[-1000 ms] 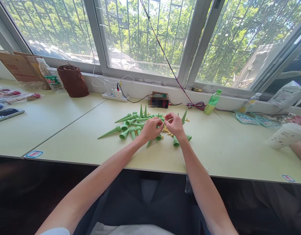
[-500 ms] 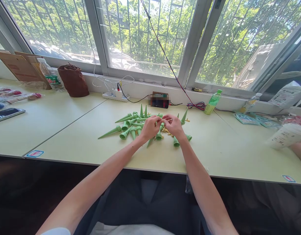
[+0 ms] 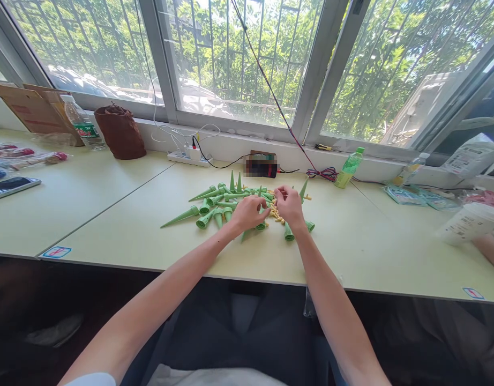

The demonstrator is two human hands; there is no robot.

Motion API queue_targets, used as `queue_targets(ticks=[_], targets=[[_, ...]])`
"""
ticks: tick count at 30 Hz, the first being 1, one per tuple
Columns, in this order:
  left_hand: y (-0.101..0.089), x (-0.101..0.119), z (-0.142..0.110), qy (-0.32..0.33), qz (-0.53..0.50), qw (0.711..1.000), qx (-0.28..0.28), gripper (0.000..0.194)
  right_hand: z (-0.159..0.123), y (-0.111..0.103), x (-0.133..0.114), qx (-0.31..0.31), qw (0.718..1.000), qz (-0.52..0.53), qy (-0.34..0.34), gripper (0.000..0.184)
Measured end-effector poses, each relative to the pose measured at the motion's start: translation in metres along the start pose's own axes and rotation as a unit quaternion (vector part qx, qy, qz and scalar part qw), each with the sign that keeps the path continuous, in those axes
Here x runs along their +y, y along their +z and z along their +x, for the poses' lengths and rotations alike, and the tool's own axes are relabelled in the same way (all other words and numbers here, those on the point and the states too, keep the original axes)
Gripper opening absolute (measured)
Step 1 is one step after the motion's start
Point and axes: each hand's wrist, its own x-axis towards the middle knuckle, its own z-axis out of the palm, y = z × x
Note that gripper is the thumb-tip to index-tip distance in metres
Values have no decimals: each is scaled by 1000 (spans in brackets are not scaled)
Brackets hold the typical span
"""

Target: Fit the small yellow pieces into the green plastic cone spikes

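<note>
Green plastic spikes with capped ends, several of them, lie in a loose heap on the table, a few standing point up. Above the heap's right part is my left hand, thumb and forefinger curved with a gap between the tips, over a green cap that is partly covered. My right hand is a little farther right and higher, its thumb and fingertips pinched together; whatever is in the pinch is too small to make out. Small yellow plastic pieces form a pile between and below the two hands.
Along the window side stand a brown bag, a power strip, a dark device with cables and a green bottle. At right, another person's forearm is beside a white cup. A phone lies far left.
My hands were together at the fingertips and have come apart. The left has dropped slightly toward me; the right has shifted slightly right, uncovering more yellow pieces.
</note>
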Motion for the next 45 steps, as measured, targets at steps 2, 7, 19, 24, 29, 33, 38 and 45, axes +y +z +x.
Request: queue_targets(ticks=[2, 7, 19, 24, 29, 33, 38, 45], targets=[[0, 0, -1, 7, 29, 999, -27, 22, 0, 1, 1, 2, 1000, 5, -3, 26], [0, -1, -2, 41, 80, 994, -68, 25, 1, 3, 1, -7, 1000, 8, -13, 31], [1, 1, -3, 52, 70, 994, -67, 20, -1, 2, -1, -32, 999, 2, -15, 28], [3, 0, -3, 46, 28, 998, -29, 18, -2, 2, -3, -35, 999, 2, -1, 21], [2, 0, -1, 1, -5, 1000, 27, 21, -2, 1, -4, -38, 999, -9, 7, 18], [-2, 1, 1, -30, -21, 996, 83, 20, -2, 1, -4, -45, 999, -18, 9, 17], [-3, -1, 2, -43, -23, 992, 113, 24, -3, 3, -3, -85, 995, -41, -9, 17], [-2, -5, 3, -52, -27, 991, 124, 26, -5, 6, -5, -139, 988, -50, -43, 21]])
